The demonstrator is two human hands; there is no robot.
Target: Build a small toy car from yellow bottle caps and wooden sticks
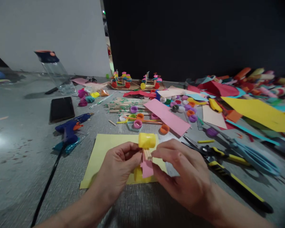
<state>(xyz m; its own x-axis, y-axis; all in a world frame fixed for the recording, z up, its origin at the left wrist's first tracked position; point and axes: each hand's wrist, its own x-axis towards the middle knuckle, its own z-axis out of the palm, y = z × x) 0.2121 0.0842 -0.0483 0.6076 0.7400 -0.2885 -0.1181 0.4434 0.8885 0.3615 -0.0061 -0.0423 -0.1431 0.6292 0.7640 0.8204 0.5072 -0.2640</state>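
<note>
My left hand [117, 167] and my right hand [180, 174] meet over a pale yellow paper sheet [102, 152] near the table's front. Together they pinch a small craft piece [146, 152]: short wooden sticks with a yellow bottle cap [147, 140] on top, another yellow cap below and a pink paper scrap [147, 167] wrapped at the middle. Both hands have their fingers closed on it.
A blue glue gun [71, 126] with a black cord lies at left, beside a black phone [61, 108]. Blue scissors [251, 155] and yellow-handled pliers [223, 161] lie at right. Coloured caps, sticks, a pink strip [168, 117] and paper scraps cover the far table; two cap-wheeled models [135, 80] stand behind.
</note>
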